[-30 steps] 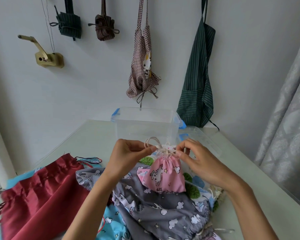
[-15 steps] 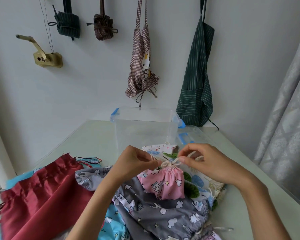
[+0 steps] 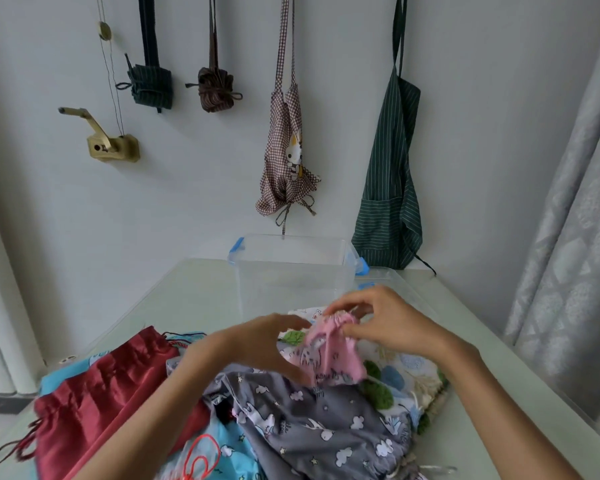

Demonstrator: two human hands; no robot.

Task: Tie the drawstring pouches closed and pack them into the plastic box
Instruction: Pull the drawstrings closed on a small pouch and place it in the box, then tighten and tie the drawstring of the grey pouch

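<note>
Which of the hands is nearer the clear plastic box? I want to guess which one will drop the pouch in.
Right. The right hand, pinching the pink pouch at its gathered top, sits just in front of the plastic box. The left hand is lower, farther back.

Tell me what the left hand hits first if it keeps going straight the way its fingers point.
Most likely the pink pouch: the left hand points right toward it, fingertips already at or near its fabric. Motion blur hides whether they touch.
</note>
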